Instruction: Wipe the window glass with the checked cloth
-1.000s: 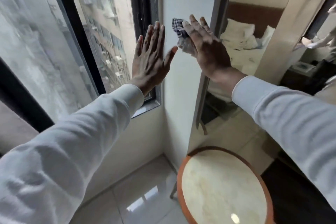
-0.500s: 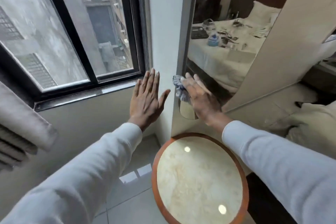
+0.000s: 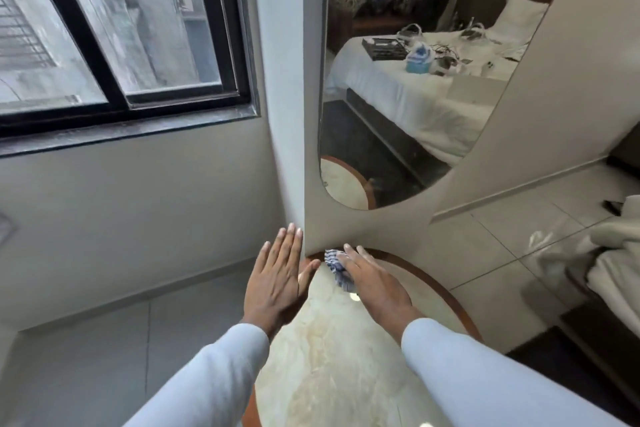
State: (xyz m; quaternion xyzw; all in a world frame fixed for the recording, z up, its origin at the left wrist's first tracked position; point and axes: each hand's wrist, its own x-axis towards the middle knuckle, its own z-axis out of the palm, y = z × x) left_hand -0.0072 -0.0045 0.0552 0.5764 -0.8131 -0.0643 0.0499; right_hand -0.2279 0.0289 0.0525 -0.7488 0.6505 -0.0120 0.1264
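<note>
The window glass (image 3: 166,31) sits in a black frame at the upper left, far above both hands. My right hand (image 3: 372,282) holds the blue-and-white checked cloth (image 3: 337,269) bunched under its fingers, low over the far edge of a round table. My left hand (image 3: 277,277) is flat and open with fingers together, holding nothing, just left of the wall corner. Both arms wear white sleeves.
A round marble-topped table (image 3: 332,357) with a wooden rim stands right under my hands. A tall mirror (image 3: 398,97) on the wall reflects a bed with clutter and a person. A dark window sill (image 3: 138,128) juts out at the left. Bedding (image 3: 616,253) lies at the right.
Both hands have dropped from window and mirror height down to the table top, the cloth still in the right hand. The view has tilted downward.
</note>
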